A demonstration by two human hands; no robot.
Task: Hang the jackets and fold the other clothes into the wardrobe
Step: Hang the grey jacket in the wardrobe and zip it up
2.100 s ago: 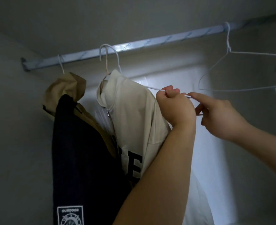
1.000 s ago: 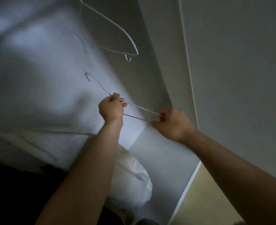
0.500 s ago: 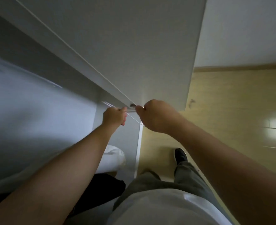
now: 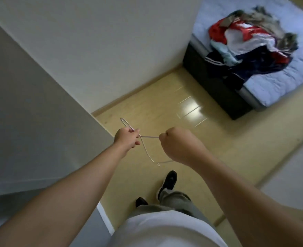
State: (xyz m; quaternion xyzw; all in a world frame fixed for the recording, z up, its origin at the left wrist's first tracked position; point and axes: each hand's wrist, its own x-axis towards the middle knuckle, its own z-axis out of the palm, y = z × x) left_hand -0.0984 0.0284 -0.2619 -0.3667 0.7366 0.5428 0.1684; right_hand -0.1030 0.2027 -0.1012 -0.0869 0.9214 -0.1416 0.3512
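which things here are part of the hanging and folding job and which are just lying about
In the job: thin white wire hanger, gripped by left hand and right hand; heap of red, white and navy clothes.
Just there: pale blue mattress; black shoes; glossy wooden floor; white wall.

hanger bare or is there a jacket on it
Bare. The wire hanger gripped by the left hand and right hand shows only thin wire, floor visible through it, no cloth.

The right hand (image 4: pixel 179 145) hides one end of the hanger (image 4: pixel 149 137). The clothes pile (image 4: pixel 250 43) is blurred, and the bed (image 4: pixel 280 82) is cut off.
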